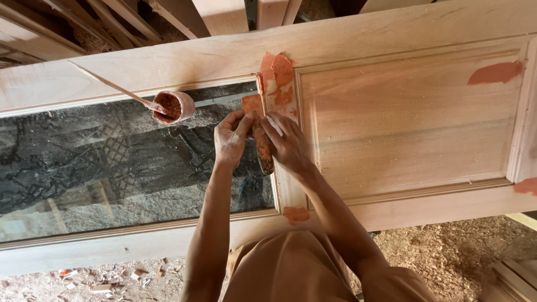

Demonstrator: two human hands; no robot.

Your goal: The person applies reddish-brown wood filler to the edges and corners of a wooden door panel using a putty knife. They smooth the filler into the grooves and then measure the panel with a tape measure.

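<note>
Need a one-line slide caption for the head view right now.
Both hands, left hand and right hand, press a filler-smeared tool against an unfinished wooden door beside a filler pot.

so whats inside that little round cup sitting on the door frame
The small cup holds reddish-brown filler paste, the same colour as the patches smeared on the wooden door. A thin stick rests in it; its tip is buried in the paste. The cup's bottom is hidden.

Pale wooden door (414,128), orange-red filler patches (495,72)

Sawdust-strewn floor (447,251), stacked timber (184,14) behind.
</note>
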